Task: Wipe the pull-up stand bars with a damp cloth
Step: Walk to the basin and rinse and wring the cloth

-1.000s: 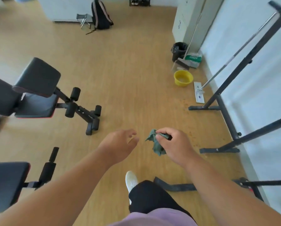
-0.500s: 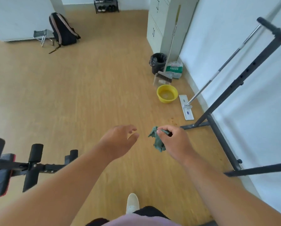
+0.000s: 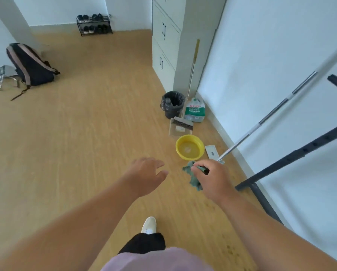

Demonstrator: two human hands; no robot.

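Since half a second ago, your view has swung forward: the bench at 9 o'clock has left sight and the yellow basin now sits just beyond your hands. Your right hand pinches a crumpled green cloth, soft and bunched, hanging in folds below the fingers. Your left hand is empty, fingers relaxed and spread.

At 12 o'clock, the round plastic basin holds shallow water. At 1 o'clock a flat mop with a metal pole leans on the wall. At 3 o'clock the pull-up stand, matte black tubing with drilled holes, slants above the wooden floor. Further out stand a black-lined bin, broom, bottle and backpack.
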